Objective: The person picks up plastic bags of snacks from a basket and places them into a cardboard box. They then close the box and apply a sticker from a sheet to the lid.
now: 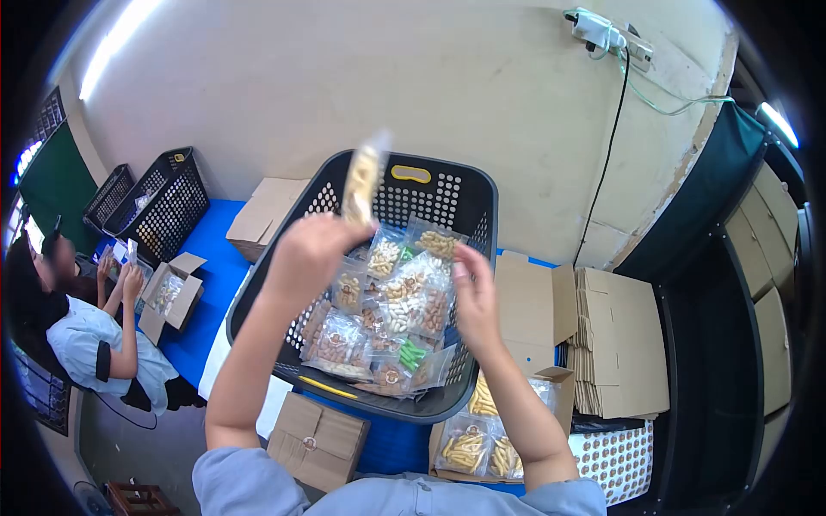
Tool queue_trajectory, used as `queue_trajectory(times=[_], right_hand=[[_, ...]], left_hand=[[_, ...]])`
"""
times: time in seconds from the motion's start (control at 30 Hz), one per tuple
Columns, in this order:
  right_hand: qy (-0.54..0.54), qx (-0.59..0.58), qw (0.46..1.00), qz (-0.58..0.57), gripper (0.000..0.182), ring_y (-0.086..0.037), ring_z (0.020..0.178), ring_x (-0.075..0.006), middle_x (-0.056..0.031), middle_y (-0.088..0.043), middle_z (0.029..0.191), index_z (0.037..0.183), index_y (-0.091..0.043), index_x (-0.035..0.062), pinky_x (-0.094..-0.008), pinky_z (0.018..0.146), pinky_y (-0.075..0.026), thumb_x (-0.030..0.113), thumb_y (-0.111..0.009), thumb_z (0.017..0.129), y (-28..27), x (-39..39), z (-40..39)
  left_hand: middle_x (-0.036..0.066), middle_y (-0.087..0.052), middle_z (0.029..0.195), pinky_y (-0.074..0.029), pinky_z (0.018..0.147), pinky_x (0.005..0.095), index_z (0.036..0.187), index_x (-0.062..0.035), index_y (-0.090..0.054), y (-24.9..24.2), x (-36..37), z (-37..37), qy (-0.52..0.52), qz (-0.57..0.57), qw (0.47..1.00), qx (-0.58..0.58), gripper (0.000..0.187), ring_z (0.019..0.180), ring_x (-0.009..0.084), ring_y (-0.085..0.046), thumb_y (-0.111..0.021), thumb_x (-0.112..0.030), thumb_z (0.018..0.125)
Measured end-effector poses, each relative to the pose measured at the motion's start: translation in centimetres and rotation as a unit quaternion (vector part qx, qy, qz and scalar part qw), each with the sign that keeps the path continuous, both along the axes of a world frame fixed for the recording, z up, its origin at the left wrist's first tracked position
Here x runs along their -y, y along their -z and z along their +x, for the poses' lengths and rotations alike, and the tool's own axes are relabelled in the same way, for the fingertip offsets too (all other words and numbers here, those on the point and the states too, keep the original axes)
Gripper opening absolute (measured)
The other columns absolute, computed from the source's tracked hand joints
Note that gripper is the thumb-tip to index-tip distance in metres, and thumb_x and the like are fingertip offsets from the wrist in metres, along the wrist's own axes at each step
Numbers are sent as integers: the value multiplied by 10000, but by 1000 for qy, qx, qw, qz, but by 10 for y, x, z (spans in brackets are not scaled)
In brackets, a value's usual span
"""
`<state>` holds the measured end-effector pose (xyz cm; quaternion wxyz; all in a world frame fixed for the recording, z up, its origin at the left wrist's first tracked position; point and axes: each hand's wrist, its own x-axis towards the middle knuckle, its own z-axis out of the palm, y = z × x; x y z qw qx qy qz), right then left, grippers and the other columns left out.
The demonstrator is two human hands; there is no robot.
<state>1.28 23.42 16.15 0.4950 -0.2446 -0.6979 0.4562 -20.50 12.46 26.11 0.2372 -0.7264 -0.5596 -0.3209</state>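
Note:
My left hand (317, 249) is closed on the lower end of a clear plastic packet (363, 185) with pale yellow pieces inside, raised over the basket's far left side and blurred by motion. My right hand (478, 301) is at the right of the basket, its fingertips pinching the edge of a clear packet of tan pieces (437, 242). Below both hands, a black perforated basket (482, 193) with yellow handle trim holds many packets. Among these are a packet of white pieces (401, 318), a packet of brown pieces (334, 340) and some green pieces (411, 353).
Flattened cartons (624, 344) are stacked on the right, beside a sheet of round stickers (615, 460). An open carton of yellow-snack packets (465, 451) is near my right forearm, a closed carton (314, 439) left. A person (107, 344) handles items beside another open carton (176, 297).

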Motion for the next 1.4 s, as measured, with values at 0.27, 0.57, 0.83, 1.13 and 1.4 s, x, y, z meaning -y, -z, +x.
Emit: queue_trajectory(times=[0.27,0.57,0.83,1.13,1.4], right_hand=[[-151,-34,987,-50,571,-394,1315,-249,-134,-475,1357,1376,-427,33,-404,1095,-287,402,-514,948,-35,31,69],[-264,-97,912,-297,766,-542,1169,-208,-142,-579,1244,1438,-330,23,-352,1032,-386,91,-752,802,-6,155,112],[116,-395,898,-157,551,-545,1159,-245,-108,-496,1288,1380,-352,69,-408,913,-519,217,-606,913,29,156,199],[47,-93,969,-224,353,-591,992,-131,-88,-612,1034,1129,-501,-10,-293,881,-471,39,-699,841,16,205,204],[58,-5,973,-223,301,-605,914,-106,-78,-643,990,1076,-545,-17,-233,779,-490,-8,-705,821,53,199,196]], left_hand=[[-79,-643,826,-414,1005,349,1032,-234,-690,14,94,70,23,69,984,-164,243,836,83,-631,-679,-146,806],[66,-642,1118,-373,1057,405,1186,-136,-619,82,137,123,264,153,919,251,394,1083,225,-616,-724,-100,809],[193,-355,1390,-257,1128,435,1500,-112,0,119,136,185,378,-219,550,712,764,1356,297,-348,-517,-267,960],[124,-487,1326,-373,1052,354,1406,-26,-341,130,129,212,363,-433,543,621,629,1248,200,-457,-653,-242,905],[82,-667,1004,-510,787,266,1211,22,-554,178,121,234,236,-436,584,643,472,917,98,-608,-680,-306,895]])
